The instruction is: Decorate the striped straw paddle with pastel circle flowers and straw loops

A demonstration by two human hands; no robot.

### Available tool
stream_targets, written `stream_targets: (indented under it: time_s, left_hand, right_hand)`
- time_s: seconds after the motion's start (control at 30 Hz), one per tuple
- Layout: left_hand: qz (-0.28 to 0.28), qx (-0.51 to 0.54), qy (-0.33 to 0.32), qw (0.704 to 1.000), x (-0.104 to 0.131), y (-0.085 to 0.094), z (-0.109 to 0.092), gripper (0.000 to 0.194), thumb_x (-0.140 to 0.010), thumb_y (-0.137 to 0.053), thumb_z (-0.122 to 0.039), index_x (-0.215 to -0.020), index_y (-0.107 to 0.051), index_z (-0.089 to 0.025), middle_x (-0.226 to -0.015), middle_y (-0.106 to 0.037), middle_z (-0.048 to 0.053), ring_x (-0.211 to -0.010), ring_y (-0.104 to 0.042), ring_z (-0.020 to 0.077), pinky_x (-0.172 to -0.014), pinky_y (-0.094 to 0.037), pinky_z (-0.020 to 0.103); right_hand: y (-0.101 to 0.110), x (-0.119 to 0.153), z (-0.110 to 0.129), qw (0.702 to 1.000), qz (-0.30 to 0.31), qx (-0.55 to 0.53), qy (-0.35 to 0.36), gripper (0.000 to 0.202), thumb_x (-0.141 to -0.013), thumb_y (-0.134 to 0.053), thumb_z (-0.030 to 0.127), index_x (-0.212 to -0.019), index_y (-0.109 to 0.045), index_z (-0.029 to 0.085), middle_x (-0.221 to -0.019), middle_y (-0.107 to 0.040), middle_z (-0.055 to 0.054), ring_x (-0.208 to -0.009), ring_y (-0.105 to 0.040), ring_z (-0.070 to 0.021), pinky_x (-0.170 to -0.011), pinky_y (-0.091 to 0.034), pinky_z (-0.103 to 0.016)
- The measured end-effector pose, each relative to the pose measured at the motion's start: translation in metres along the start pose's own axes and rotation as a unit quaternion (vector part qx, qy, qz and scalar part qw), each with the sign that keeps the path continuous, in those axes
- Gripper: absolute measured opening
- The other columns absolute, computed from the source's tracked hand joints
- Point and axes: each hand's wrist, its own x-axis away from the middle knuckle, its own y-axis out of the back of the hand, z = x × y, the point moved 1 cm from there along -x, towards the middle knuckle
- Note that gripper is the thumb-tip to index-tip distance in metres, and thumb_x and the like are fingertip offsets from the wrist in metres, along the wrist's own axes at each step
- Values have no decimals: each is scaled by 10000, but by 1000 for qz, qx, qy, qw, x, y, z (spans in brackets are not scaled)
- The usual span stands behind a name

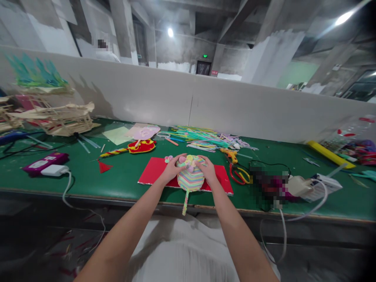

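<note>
A round hand fan point(190, 182) with wavy pastel stripes is between my hands, its short twisted handle point(185, 203) pointing toward me past the table edge. Pink and yellow flower shapes point(190, 159) sit on its upper part. My left hand point(174, 169) is closed on the fan's upper left edge, and my right hand point(207, 169) grips the upper right edge. Beneath lies a red board point(152, 170), partly covered by the fan and my hands. A small cluster of pastel flowers point(168, 159) rests at the board's back edge, beside my left hand.
Pipe cleaners point(202, 137) lie in a pile behind the board. To the right are a yellow glue gun point(230, 154), scissors point(239, 176) and a power strip point(293, 187). At left are a red-and-yellow fan point(142, 147), a purple box point(45, 163) and a stick model point(63, 119).
</note>
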Motion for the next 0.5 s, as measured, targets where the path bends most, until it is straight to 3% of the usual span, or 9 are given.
stream_targets:
  time_s: [0.27, 0.5]
  left_hand:
    - [-7, 11, -4, 1000, 1, 0, -3, 669, -712, -614, -333, -1320, -359, -218, -1302, -478, 50, -1191, -428, 217, -984, -362, 328]
    - [-15, 57, 21, 998, 0, -1, 0, 432, -820, -467, -379, -1200, -515, -182, -1210, -562, 63, -1105, -510, 201, -954, -392, 324]
  right_hand:
    - [-1, 0, 1, 1000, 4, 5, 1, 422, -607, -690, 373, -976, -584, 197, -980, -637, -55, -864, -589, -198, -747, -474, -317]
    - [-1, 0, 1, 1000, 2, 15, 18, 424, -600, -689, 383, -967, -590, 196, -1004, -630, -59, -887, -581, -199, -772, -467, -322]
